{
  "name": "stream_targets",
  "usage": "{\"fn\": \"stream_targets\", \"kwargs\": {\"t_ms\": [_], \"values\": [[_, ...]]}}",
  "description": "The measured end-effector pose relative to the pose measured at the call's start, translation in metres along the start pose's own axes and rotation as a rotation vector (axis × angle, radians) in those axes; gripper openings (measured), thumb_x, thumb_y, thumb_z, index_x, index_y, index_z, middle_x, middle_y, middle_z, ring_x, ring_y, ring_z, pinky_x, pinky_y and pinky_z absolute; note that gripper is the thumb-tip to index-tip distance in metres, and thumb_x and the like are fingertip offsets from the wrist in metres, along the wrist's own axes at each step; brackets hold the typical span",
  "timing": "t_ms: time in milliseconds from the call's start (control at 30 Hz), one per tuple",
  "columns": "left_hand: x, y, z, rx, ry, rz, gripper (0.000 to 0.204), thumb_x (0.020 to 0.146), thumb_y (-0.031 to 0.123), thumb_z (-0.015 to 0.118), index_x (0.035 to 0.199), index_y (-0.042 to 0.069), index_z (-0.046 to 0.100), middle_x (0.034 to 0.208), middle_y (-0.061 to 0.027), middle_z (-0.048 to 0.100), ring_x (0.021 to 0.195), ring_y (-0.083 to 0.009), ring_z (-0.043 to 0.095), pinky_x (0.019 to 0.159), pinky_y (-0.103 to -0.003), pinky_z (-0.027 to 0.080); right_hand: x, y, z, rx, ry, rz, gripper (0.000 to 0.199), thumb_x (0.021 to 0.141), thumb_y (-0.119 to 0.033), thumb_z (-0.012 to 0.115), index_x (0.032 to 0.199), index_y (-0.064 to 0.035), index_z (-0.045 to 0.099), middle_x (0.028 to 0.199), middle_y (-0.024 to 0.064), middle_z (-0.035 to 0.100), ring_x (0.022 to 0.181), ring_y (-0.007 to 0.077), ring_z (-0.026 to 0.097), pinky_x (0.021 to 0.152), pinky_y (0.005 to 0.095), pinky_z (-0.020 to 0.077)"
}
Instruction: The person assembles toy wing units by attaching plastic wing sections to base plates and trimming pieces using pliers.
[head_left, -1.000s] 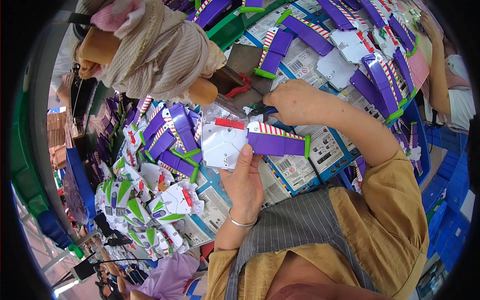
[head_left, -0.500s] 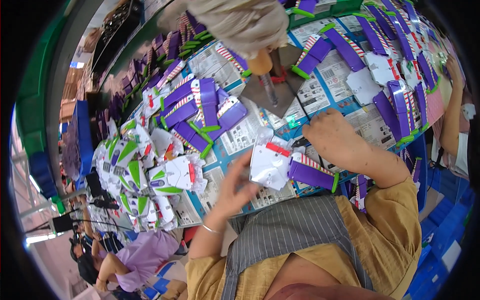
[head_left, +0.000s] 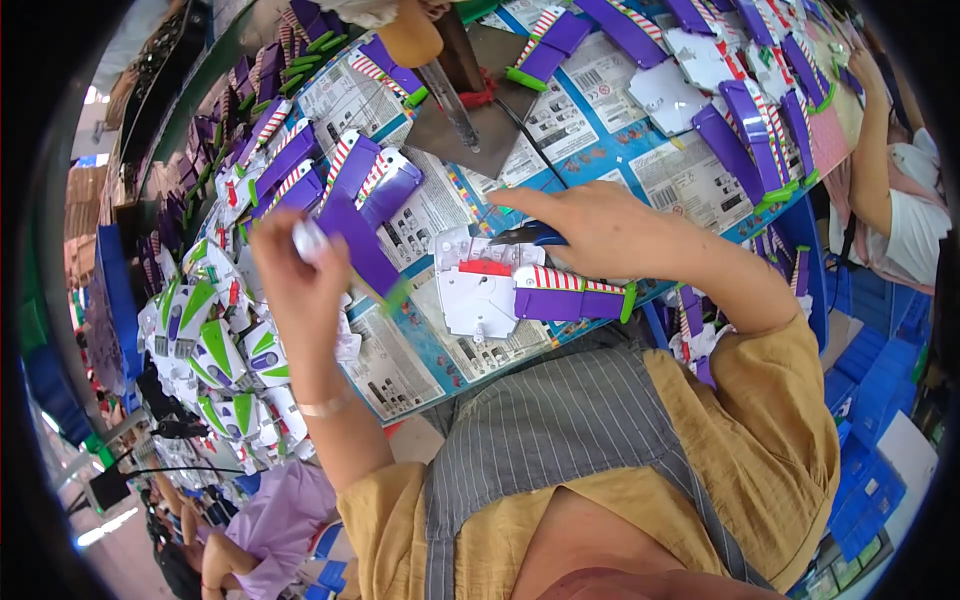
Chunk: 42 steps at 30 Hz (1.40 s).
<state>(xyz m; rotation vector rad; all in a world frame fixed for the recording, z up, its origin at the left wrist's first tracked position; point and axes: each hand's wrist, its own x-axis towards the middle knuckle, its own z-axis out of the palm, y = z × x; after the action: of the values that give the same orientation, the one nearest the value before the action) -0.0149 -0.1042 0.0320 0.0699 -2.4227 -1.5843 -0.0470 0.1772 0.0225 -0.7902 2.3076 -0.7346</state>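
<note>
My left hand (head_left: 300, 265), blurred, grips the white end of a purple toy wing (head_left: 358, 245) with a green tip. The wing is held over the left part of the bench. My right hand (head_left: 600, 235) is curled round a small black-handled tool (head_left: 530, 234), its index finger stretched out; the tool's working end is hard to make out. Just below the tool lies a white plastic toy shell (head_left: 478, 300) with a red strip and a clear upper part. Joined or touching at its right side is a purple wing (head_left: 570, 297) with red-and-white stripes and a green tip.
White and green toy shells (head_left: 215, 350) are heaped at the left. More purple wings (head_left: 370, 185) lie beyond my left hand, and others (head_left: 755, 140) at the far right. A metal post (head_left: 448, 105) stands on a dark plate. Another person's arm (head_left: 872, 150) is at the right edge.
My left hand has left the white shell, moved left and taken hold of a purple wing. My right hand holds the tool nearer the shell. The whole view has shifted.
</note>
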Motion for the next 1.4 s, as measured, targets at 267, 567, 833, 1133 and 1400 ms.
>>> {"fn": "stream_targets", "kwargs": {"t_ms": [267,567,833,1133,1400], "values": [[-0.161,-0.018,0.002,-0.971,-0.258,-0.884,0.035,0.071,0.009,0.078,0.099,0.007,0.056,0.093,-0.0021,0.063,0.08,-0.0104,0.059,0.073,-0.027,0.048,0.024,-0.001,0.01,-0.017,-0.145,-0.213,0.039,0.079,-0.015,0.058,0.117,-0.0149,0.053,0.083,0.0151,0.064,0.079,0.0329,0.062,0.071,0.0441,0.048],[-0.102,-0.022,0.004,0.002,-0.362,-0.284,0.014,0.089,0.012,0.059,0.097,0.001,0.058,0.083,-0.0024,0.061,0.073,-0.0083,0.056,0.065,-0.022,0.045,0.026,-0.004,0.008,0.012,-0.265,-0.185,0.032,0.075,-0.015,0.061,0.106,-0.0141,0.058,0.081,0.0135,0.064,0.082,0.0316,0.062,0.071,0.043,0.0472],[-0.089,-0.018,0.004,0.098,-0.435,-0.327,0.016,0.078,0.015,0.071,0.083,0.002,0.063,0.072,-0.0037,0.062,0.061,-0.0092,0.057,0.056,-0.022,0.045,0.029,0.002,0.007,0.038,-0.281,-0.241,0.033,0.073,-0.014,0.061,0.105,-0.0128,0.062,0.085,0.0152,0.065,0.085,0.0336,0.061,0.076,0.044,0.0468],[-0.083,-0.005,0.006,0.212,-0.521,-0.382,0.019,0.076,0.017,0.073,0.082,0.003,0.063,0.07,-0.0054,0.061,0.062,-0.0129,0.059,0.057,-0.024,0.046,0.026,0.006,0.011,0.039,-0.263,-0.273,0.032,0.072,-0.014,0.063,0.104,-0.0112,0.062,0.087,0.0154,0.065,0.086,0.0341,0.061,0.077,0.0445,0.047],[-0.083,-0.005,0.01,0.324,-0.52,-0.325,0.024,0.074,0.021,0.074,0.083,0.002,0.062,0.072,-0.0074,0.061,0.065,-0.0211,0.06,0.06,-0.029,0.048,0.026,-0.001,0.006,-0.016,-0.273,-0.231,0.032,0.073,-0.014,0.063,0.105,-0.0101,0.061,0.088,0.0155,0.065,0.088,0.0341,0.061,0.077,0.0446,0.0472]]}}
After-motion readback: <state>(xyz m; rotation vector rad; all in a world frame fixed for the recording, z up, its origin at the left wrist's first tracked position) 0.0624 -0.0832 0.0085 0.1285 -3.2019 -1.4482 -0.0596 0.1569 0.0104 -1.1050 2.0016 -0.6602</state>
